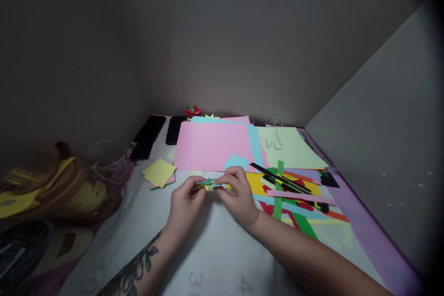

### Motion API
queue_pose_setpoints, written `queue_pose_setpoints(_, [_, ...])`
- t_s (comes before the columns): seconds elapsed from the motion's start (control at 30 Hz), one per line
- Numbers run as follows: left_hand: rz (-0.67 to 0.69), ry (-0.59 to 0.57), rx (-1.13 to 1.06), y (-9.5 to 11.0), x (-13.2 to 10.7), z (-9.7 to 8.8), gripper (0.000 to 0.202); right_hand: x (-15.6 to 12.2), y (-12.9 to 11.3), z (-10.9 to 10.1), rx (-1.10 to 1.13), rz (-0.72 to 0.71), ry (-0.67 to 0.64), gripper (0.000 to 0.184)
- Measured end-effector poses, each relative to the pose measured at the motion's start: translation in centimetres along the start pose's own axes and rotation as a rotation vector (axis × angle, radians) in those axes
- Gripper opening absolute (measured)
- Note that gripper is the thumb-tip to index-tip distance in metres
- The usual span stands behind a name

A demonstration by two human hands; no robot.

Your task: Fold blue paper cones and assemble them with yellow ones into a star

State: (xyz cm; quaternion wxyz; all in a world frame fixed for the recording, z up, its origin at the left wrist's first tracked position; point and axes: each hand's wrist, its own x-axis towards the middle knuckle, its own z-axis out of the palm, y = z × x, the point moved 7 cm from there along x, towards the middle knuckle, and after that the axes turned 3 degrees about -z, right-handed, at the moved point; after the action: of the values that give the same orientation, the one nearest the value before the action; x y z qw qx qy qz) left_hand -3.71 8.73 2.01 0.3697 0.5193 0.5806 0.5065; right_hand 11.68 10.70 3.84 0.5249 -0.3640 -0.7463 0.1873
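Between my two hands, above the table's middle, is a small folded paper star (208, 183) in blue and yellow. My left hand (185, 199) pinches its left side between thumb and fingers. The right side is pinched by my right hand (239, 196), with the fingers curled over. Part of the star is hidden behind the fingertips. Just beyond my right hand lies a light blue paper square (236, 162). Yellow square papers (159, 172) lie stacked to the left of my left hand, with pink and green ones under them.
Pink paper sheets (212, 145) lie at the back, light green sheets (290, 148) beside them. Colourful paper strips (294, 203) are heaped at right. A black phone (174, 130) and a red-green paper star (193, 111) are near the wall. A brown bag (74, 180) stands at left.
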Motion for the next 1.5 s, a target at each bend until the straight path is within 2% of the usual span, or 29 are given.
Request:
queue_pose_setpoints(0.2, [-0.122,-0.018,-0.096,-1.3,0.2,0.5,0.014,-0.1,0.1,0.3,0.022,-0.051,-0.061,0.024])
queue_pose_setpoints(0.37, [-0.257,-0.17,-0.21,-1.7,0.6,1.1,0.027,0.2,0.8,0.9,0.027,-0.016,-0.131,0.024])
queue_pose_setpoints(0.47, [-0.309,-0.266,-0.269,-1.2,0.7,1.2,0.024,0.3,1.1,1.3,0.036,0.004,-0.187,0.025])
queue_pose_setpoints(0.53, [-0.324,-0.287,-0.271,-1.0,0.8,1.1,0.024,0.2,1.3,1.6,0.051,0.012,-0.222,0.026])
queue_pose_setpoints(0.8, [-0.42,-0.267,-0.333,-2.3,0.7,1.4,0.022,0.2,1.4,2.0,0.11,0.108,-0.257,0.017])
queue_pose_setpoints(1.0, [-0.43,-0.145,-0.426,-2.6,0.1,1.9,0.025,0.3,2.5,2.1,0.149,0.337,-0.15,0.006])
queue_pose_setpoints(1.2, [-0.38,-0.021,-0.449,-3.7,-0.4,2.5,0.02,-0.6,4.4,3.1,0.316,0.533,-0.069,0.012])
queue_pose_setpoints(1.3, [-0.337,-0.015,-0.427,-3.5,-0.5,2.6,0.017,-0.9,5.0,3.5,0.369,0.589,-0.057,0.017])
queue_pose_setpoints(1.5, [-0.23,-0.044,-0.287,-2.6,-0.4,2.6,0.012,-0.8,5.3,3.4,0.34,0.601,-0.031,0.017])
